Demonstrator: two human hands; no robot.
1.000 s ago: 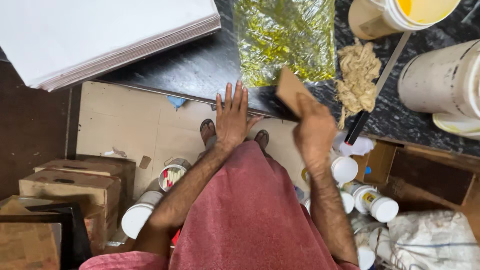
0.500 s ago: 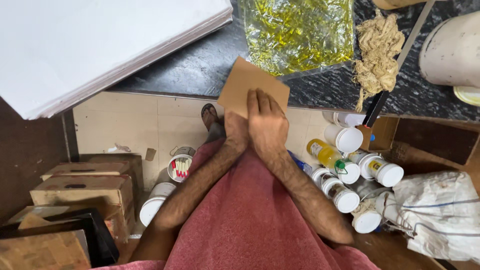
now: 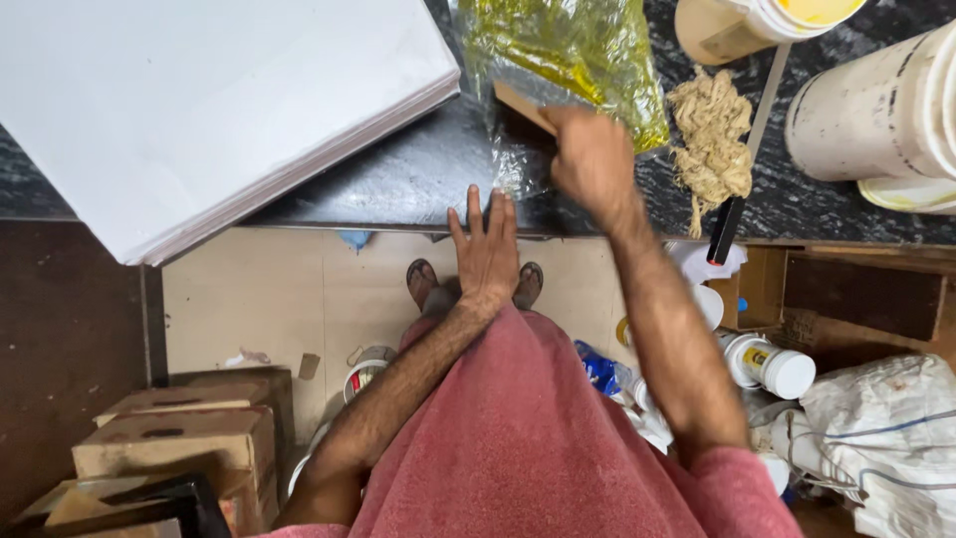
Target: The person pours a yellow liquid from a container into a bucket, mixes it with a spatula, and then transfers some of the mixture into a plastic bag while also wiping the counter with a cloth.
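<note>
The right hand (image 3: 590, 159) gripped a flat piece of brown cardboard (image 3: 522, 105), pressed against a clear bag of yellow-green material (image 3: 564, 50) just above it. To that hand's right lay a clump of tan fibre (image 3: 710, 134) and a black-handled tool (image 3: 727, 224). The left hand (image 3: 485, 251) lay flat, fingers spread, at the edge of the dark stone counter (image 3: 398, 179), below and left of the right hand. A stack of white sheets (image 3: 189, 100) sat well to its left.

Two hands: left hand (image 3: 486, 249), right hand (image 3: 590, 159). One brown card (image 3: 522, 106). One stack of white sheets (image 3: 199, 100). One yellow-green plastic bag (image 3: 578, 45). One wad of pale fibre (image 3: 710, 130). Two buckets at far right: (image 3: 876, 100), (image 3: 747, 20). Two sandalled feet (image 3: 422, 282). Three cardboard boxes (image 3: 174, 438) at near left.
</note>
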